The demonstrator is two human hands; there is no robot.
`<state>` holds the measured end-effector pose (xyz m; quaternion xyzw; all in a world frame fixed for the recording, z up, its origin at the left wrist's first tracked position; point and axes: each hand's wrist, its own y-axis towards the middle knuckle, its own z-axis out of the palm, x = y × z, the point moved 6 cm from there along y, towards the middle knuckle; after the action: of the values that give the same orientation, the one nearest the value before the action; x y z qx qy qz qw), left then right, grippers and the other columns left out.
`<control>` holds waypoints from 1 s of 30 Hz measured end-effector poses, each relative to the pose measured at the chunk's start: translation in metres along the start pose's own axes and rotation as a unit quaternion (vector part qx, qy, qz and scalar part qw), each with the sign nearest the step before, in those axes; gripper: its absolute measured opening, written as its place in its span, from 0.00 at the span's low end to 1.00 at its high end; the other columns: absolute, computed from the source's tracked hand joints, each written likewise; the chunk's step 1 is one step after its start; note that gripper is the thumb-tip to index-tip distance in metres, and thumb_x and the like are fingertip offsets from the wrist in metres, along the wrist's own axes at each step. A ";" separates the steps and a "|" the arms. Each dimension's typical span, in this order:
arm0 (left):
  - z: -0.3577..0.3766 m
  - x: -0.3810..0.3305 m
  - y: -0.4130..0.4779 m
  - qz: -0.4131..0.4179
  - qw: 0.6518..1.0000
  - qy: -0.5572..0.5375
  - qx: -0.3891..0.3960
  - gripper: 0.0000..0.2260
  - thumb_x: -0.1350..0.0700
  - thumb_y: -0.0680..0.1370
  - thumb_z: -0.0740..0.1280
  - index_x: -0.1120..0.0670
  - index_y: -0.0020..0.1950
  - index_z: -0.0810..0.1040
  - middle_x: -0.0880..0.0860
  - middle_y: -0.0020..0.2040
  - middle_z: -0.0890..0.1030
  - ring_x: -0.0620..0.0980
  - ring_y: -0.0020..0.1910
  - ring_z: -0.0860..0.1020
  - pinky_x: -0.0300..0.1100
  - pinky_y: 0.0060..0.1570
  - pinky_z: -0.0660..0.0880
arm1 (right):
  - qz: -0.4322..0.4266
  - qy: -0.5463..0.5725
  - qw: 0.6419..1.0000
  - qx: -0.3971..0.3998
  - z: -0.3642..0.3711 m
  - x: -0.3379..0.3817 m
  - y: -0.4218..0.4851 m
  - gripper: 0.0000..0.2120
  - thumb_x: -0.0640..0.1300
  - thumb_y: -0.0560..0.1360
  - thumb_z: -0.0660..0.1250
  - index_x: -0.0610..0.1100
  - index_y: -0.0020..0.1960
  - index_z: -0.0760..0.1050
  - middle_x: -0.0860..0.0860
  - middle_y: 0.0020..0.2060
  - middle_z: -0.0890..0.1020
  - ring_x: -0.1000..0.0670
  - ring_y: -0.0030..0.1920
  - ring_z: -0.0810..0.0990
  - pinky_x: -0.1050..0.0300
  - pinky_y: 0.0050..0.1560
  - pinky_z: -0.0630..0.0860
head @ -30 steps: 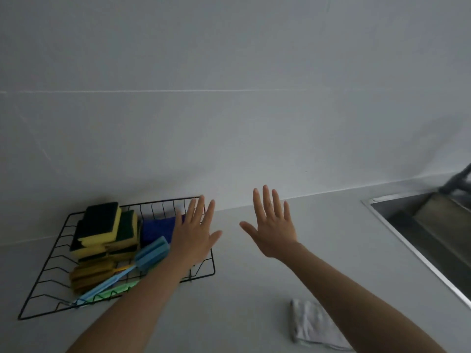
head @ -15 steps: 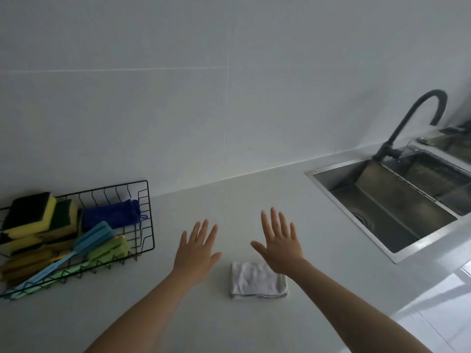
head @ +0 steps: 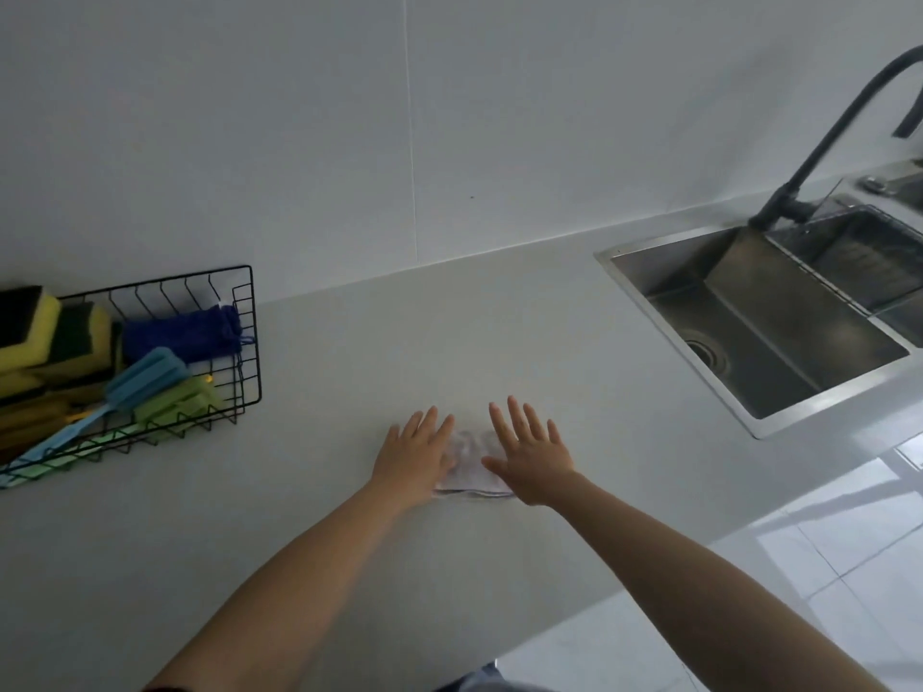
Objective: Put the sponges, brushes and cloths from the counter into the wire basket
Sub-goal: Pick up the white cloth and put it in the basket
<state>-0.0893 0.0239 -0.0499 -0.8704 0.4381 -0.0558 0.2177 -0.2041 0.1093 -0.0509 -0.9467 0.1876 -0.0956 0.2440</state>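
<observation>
Head view: wire basket (head: pixel 251 342) stocked, one white cloth (head: pixel 469 469) left on counter (head: pixel 349 541); left hand (head: pixel 417 454), right hand (head: pixel 532 462) spread flat over it.

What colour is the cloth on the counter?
The cloth is white, with a thin dark edge; the head view shows it.

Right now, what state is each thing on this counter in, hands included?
Wire basket: holds sponges, a blue cloth, a blue brush, a green brush.
Left hand: open, fingers straight, over the left edge of the white cloth.
Right hand: open, fingers straight, over its right edge.
White cloth: lying on the counter, outside the basket, partly under both hands.
Tap: no water seen running.
</observation>
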 end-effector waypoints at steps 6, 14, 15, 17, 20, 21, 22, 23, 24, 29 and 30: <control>0.008 -0.001 0.008 -0.011 0.999 -0.035 0.003 0.23 0.49 0.80 0.54 0.52 0.74 0.55 0.58 0.72 0.64 0.56 0.71 0.63 0.51 0.65 0.65 | -0.019 0.001 0.999 0.025 0.012 -0.003 0.008 0.31 0.56 0.80 0.46 0.47 0.74 0.34 0.44 0.77 0.44 0.44 0.76 0.41 0.46 0.75 0.44; -0.003 -0.001 0.013 -0.024 0.992 -0.126 -0.017 0.17 0.53 0.77 0.62 0.54 0.65 0.69 0.59 0.60 0.73 0.59 0.60 0.72 0.49 0.53 0.72 | -0.045 0.050 0.998 -0.022 0.008 0.004 0.012 0.22 0.47 0.79 0.56 0.42 0.70 0.58 0.41 0.64 0.67 0.40 0.63 0.66 0.48 0.61 0.67; -0.004 -0.002 0.014 -0.018 0.990 -0.137 -0.019 0.17 0.54 0.77 0.62 0.54 0.65 0.70 0.59 0.59 0.73 0.60 0.59 0.72 0.49 0.53 0.72 | -0.040 0.074 0.996 -0.023 0.007 0.004 0.013 0.21 0.46 0.79 0.56 0.42 0.69 0.60 0.41 0.63 0.67 0.40 0.63 0.66 0.48 0.61 0.68; -0.008 -0.003 0.014 -0.007 0.987 -0.160 -0.027 0.15 0.56 0.76 0.63 0.55 0.62 0.73 0.60 0.56 0.73 0.60 0.57 0.74 0.49 0.52 0.72 | -0.033 0.125 0.991 -0.032 0.004 0.003 0.013 0.19 0.45 0.79 0.56 0.42 0.68 0.63 0.41 0.62 0.68 0.40 0.63 0.68 0.48 0.61 0.68; -0.015 0.001 0.012 0.006 0.978 -0.204 -0.038 0.12 0.57 0.76 0.63 0.56 0.59 0.77 0.59 0.50 0.72 0.60 0.53 0.76 0.49 0.51 0.73 | -0.026 0.187 0.981 -0.052 -0.003 0.004 0.013 0.17 0.41 0.77 0.58 0.41 0.65 0.68 0.40 0.59 0.71 0.40 0.60 0.71 0.50 0.57 0.70; -0.018 0.005 0.011 0.008 0.975 -0.217 -0.044 0.12 0.56 0.76 0.63 0.56 0.58 0.78 0.58 0.47 0.70 0.60 0.51 0.77 0.49 0.50 0.73 | -0.027 0.199 0.978 -0.060 -0.008 0.005 0.014 0.16 0.40 0.76 0.59 0.41 0.64 0.69 0.40 0.58 0.71 0.40 0.59 0.72 0.51 0.56 0.70; -0.023 0.009 0.010 0.011 0.972 -0.229 -0.052 0.11 0.56 0.77 0.63 0.56 0.58 0.78 0.56 0.45 0.68 0.60 0.50 0.77 0.49 0.49 0.73 | -0.030 0.209 0.975 -0.067 -0.014 0.007 0.014 0.16 0.39 0.76 0.59 0.41 0.63 0.70 0.39 0.58 0.72 0.40 0.58 0.73 0.51 0.56 0.70; -0.029 0.015 0.009 0.012 0.969 -0.237 -0.062 0.11 0.56 0.77 0.63 0.56 0.58 0.78 0.55 0.45 0.67 0.60 0.50 0.77 0.48 0.49 0.73 | -0.033 0.217 0.973 -0.073 -0.021 0.010 0.016 0.16 0.39 0.76 0.59 0.41 0.63 0.70 0.39 0.57 0.72 0.40 0.57 0.73 0.52 0.56 0.70; -0.036 0.021 0.008 0.012 0.967 -0.242 -0.075 0.11 0.56 0.77 0.63 0.55 0.58 0.78 0.55 0.44 0.67 0.60 0.49 0.77 0.47 0.48 0.73 | -0.038 0.223 0.971 -0.080 -0.031 0.013 0.018 0.16 0.39 0.76 0.59 0.40 0.64 0.70 0.40 0.57 0.72 0.41 0.57 0.74 0.52 0.56 0.70; -0.082 0.069 0.000 0.007 0.956 -0.255 -0.147 0.15 0.61 0.77 0.63 0.52 0.63 0.76 0.54 0.45 0.67 0.57 0.50 0.75 0.45 0.50 0.72 | -0.085 0.236 0.960 -0.125 -0.085 0.049 0.031 0.17 0.39 0.76 0.59 0.41 0.65 0.70 0.40 0.58 0.72 0.41 0.57 0.73 0.55 0.56 0.69; -0.091 0.081 -0.003 0.005 0.954 -0.253 -0.161 0.16 0.62 0.77 0.62 0.52 0.63 0.76 0.54 0.45 0.67 0.56 0.49 0.74 0.46 0.50 0.71 | -0.095 0.237 0.958 -0.134 -0.096 0.058 0.034 0.17 0.39 0.76 0.59 0.41 0.65 0.69 0.40 0.58 0.72 0.41 0.58 0.73 0.55 0.56 0.69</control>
<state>-0.0642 -0.0680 0.0258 -0.8773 0.3761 0.2386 0.1791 -0.1876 0.0176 0.0204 -0.9344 0.1598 -0.3140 0.0536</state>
